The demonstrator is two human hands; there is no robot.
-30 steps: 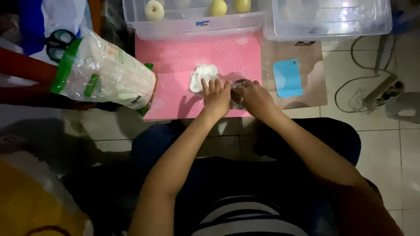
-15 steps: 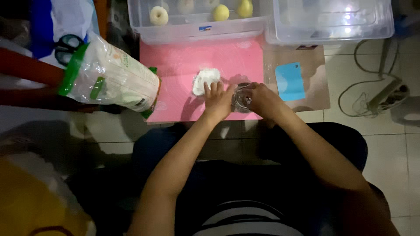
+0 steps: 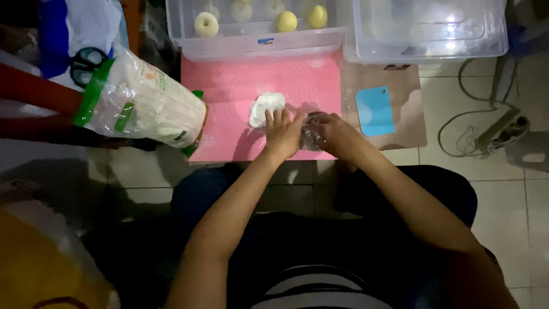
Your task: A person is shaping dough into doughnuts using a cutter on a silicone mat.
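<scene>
I see both hands meeting over the near edge of the pink mat, which lies on the tiled floor. My left hand lies flat, fingers together and stretched toward the white dough; its fingertips touch or just overlap the dough's near edge. My right hand curls around a dark crinkly wad, something like plastic wrap; the grip is closed on it from the right, and the left hand's side presses against it too. What the wad holds I cannot tell.

The dough sits near the middle of the mat, just left of the wad. A brown board lies right of the mat, carrying a blue scraper. Beyond the mat stand two clear bins: the left bin has pale round dough balls in it, the right bin looks hollow from here. A bag of white powder with a green band lies tilted at the mat's left edge. Scissors rest further left. A cable and power strip lie on the tiles at far right.
</scene>
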